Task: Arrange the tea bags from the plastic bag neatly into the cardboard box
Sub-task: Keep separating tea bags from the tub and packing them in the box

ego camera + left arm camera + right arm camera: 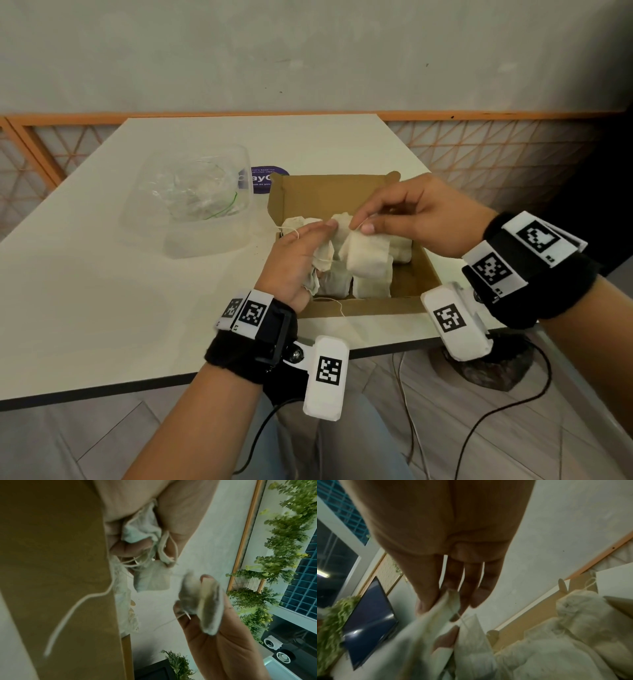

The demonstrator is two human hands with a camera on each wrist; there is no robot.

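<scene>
Already the cardboard box (346,192) at the table's (85,274) centre holds several tea bags (371,284), some lined along its near wall, others loose toward twelve o'clock. At ten o'clock from the box, the clear plastic bag (202,195) looks nearly emptied; whether any tea bags remain inside cannot be told. So the task seems well along, with tidying and the bags in hand left to place.

Over the box's left side, the left hand (294,263) curls round a bunch of tea bags (142,530), strings trailing. From three o'clock, the right hand (411,219) reaches in, thumb and forefinger pinching one tea bag (368,255) by its top edge, the other fingers loosely bent, just above the rows.
</scene>
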